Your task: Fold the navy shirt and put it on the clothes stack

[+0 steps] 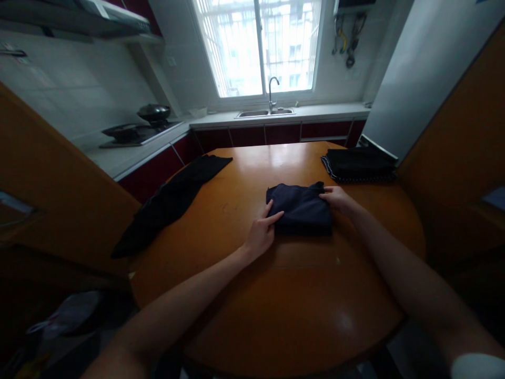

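A dark navy garment (302, 208), folded into a compact bundle, lies on the wooden table (236, 279). On its left edge rests my left hand (263, 229), thumb and forefinger spread apart over the cloth. My right hand (337, 199) is at the far right corner, its fingers pinching the fabric there. The exact kind of garment cannot be made out.
Along the table's left edge a long black garment (169, 202) lies stretched out, partly over the side. A stack of folded dark cloth (359, 164) sits at the back right. Beyond are a counter with a sink (256, 113) and a stove with a pan (153, 112).
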Demonstrator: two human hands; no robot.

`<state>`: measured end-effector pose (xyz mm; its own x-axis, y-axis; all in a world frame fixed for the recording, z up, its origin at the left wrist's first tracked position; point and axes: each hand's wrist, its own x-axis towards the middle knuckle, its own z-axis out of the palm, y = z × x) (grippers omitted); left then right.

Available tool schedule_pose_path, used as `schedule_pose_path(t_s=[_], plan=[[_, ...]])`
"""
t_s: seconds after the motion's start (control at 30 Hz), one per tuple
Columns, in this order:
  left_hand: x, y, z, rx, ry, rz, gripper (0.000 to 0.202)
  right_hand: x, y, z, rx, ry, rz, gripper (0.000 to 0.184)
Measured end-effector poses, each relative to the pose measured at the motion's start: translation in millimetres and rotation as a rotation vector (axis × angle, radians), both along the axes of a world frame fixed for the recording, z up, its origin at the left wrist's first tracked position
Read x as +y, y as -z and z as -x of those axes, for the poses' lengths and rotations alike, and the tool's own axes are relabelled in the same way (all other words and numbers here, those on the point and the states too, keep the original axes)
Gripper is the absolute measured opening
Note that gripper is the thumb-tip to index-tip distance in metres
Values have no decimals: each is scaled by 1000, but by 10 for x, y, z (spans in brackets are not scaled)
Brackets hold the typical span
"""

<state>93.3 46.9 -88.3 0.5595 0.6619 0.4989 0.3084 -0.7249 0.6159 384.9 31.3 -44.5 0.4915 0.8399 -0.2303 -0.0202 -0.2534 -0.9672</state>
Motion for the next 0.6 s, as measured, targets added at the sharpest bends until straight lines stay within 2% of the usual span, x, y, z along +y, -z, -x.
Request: schedule_pose_path(t_s=[0.13, 0.3, 0.47, 0.6], plan=[[-4, -7, 19, 29, 22, -30, 61, 14, 5, 14, -57, 82, 8, 23], [-43, -38, 33, 76, 48, -77, 59, 41, 11, -53, -94, 78, 14, 32], [-71, -69, 47, 124, 47, -141, 58, 87, 103, -82, -249, 78, 41, 26], [-45, -109, 53, 203, 68, -288, 56, 128, 194, -142, -421, 47, 34, 25]])
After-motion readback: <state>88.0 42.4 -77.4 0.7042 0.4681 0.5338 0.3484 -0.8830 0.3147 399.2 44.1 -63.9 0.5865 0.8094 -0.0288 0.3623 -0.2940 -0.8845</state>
